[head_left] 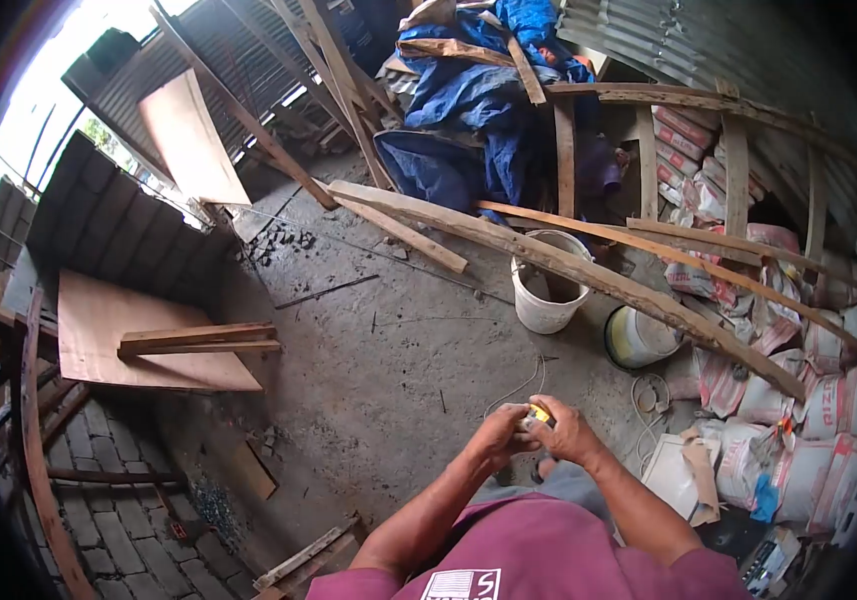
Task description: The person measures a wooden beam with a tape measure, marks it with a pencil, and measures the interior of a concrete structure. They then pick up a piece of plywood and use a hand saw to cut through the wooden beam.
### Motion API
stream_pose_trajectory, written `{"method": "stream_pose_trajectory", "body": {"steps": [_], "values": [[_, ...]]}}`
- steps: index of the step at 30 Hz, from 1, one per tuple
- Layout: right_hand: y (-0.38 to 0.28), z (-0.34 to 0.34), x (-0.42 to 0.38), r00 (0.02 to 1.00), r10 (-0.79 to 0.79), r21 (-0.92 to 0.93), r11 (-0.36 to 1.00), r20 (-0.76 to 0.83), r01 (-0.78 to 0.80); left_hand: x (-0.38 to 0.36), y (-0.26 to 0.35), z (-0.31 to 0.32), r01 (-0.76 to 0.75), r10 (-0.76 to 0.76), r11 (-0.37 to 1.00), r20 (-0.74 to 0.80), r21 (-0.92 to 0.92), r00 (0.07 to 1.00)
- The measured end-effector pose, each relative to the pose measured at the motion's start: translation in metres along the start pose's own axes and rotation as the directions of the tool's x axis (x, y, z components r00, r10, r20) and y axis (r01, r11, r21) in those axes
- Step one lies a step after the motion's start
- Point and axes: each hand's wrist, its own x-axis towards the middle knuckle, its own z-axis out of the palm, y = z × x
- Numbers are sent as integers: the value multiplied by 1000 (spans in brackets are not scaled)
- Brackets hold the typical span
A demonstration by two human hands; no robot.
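Observation:
Close in front of my body, my left hand (501, 434) and my right hand (570, 436) meet around a small yellow-and-black object (540, 413) that looks like a tape measure. Its top shows between the fingers, and the rest is covered. The fingers of both hands are bent closed about it. A long rough wooden beam (548, 262) slants across the space beyond my hands. Under that beam stands a white bucket (545, 312), and a second bucket (643, 337) lies tipped to its right. A thin pale cord (518, 388) lies on the floor just past my fingers.
Stacked cement bags (838, 400) line the right side behind a wooden frame (735, 170). A blue tarp (473, 95) is heaped at the back. At left, a plywood sheet (88, 330) bears short timbers (198, 338) near a block wall (118, 220). The concrete floor (378, 350) is rough.

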Motion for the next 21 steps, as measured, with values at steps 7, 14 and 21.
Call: {"method": "stream_pose_trajectory", "body": {"steps": [7, 14, 21], "values": [[28, -22, 91, 976, -15, -49, 998, 218, 27, 58, 53, -15, -54, 46, 997, -151, -50, 987], [86, -143, 151, 868, 91, -270, 962, 487, 51, 127, 188, -108, -424, 363, 898, -342, -122, 867], [148, -264, 149, 735, 383, -378, 907, 560, -185, 148, 340, -215, -620, 477, 779, -733, 97, 484]]}}
